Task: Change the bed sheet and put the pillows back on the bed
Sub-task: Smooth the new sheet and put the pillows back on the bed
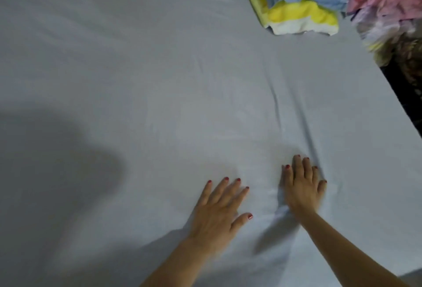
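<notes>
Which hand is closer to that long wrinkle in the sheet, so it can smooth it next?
The right hand, probably. It lies flat on the sheet with its fingertips at the foot of the long wrinkle. The left hand rests farther away.

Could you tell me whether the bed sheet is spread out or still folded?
Spread out: the bed sheet lies flat, with some creases left.

dim, soft-focus view, a broad dark shadow at lower left, motion blur smearing the top-right corner.

Pale sheet spread flat (slightly creased)
</notes>
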